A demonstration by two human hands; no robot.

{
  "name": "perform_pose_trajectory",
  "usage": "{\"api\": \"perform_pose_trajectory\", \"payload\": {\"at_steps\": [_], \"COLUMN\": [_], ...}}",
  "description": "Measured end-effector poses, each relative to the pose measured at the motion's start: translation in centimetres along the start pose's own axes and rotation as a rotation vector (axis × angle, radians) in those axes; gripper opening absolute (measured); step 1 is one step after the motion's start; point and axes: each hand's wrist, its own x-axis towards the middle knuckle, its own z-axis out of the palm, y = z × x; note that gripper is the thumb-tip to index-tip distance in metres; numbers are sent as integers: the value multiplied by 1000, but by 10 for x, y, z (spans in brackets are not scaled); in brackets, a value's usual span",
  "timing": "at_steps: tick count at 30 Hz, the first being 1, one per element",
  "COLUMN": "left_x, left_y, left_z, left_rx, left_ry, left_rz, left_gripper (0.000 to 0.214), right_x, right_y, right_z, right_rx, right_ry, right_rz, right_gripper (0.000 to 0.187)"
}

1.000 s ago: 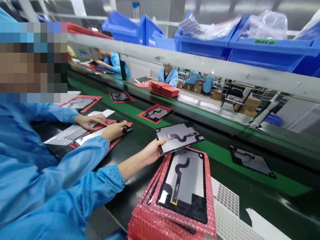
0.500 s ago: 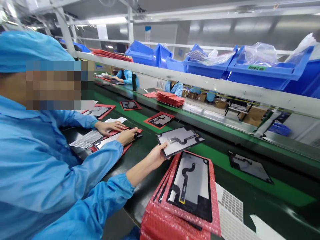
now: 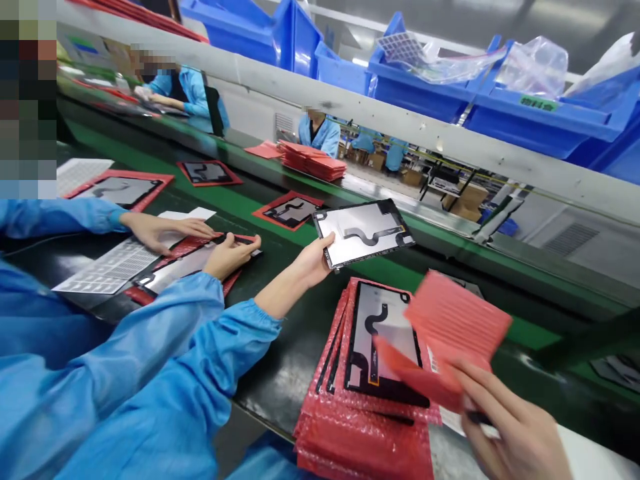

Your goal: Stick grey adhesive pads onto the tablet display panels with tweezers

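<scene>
Red packaging (image 3: pixel 457 317) pinched in right hand (image 3: pixel 515 423); grey panel (image 3: pixel 367 223) gripped in left hand (image 3: pixel 314 261); both hands closed.

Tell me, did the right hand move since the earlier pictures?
Yes: out of view before, the right hand has come in, holding red wrap, to the right of the red pouch stack.

Blue bins (image 3: pixel 543 127) were seen lined up above a long white rail (image 3: pixel 400 121). A green belt (image 3: pixel 240 195) was bordered by a dark bench (image 3: pixel 270 347). Behind, a pale wall (image 3: pixel 253 110) was noted, with cardboard boxes (image 3: pixel 467 203) placed farther right. Light was reflected by a grey surface (image 3: pixel 590 40) overhead.
</scene>
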Motion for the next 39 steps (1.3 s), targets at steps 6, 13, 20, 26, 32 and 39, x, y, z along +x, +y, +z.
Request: {"api": "perform_pose_trajectory", "payload": {"at_steps": [6,13,20,26,32,39], "left_x": [17,39,45,42,36,26], "left_y": [40,58,58,64,76,74], "left_z": [13,8,-21,-30,-17,16], "left_rx": [6,92,225,325,404,569], "left_ry": [-31,-12,24,49,44,-61], "left_rz": [52,85,-5,-31,12,-108], "left_gripper": [28,31,31,30,35,53], "right_x": [73,111,95,56,36,48], "right_y": [-2,15,65,54,61,42], "right_z": [48,52,19,46,45,68], "right_rx": [-311,-254,319,863,847,747], "right_ry": [-183,-93,-382,-193,-98,-48], "right_rz": [-364,-2,701,1012,1095,912], "right_gripper": [40,41,60,53,57,75]}}
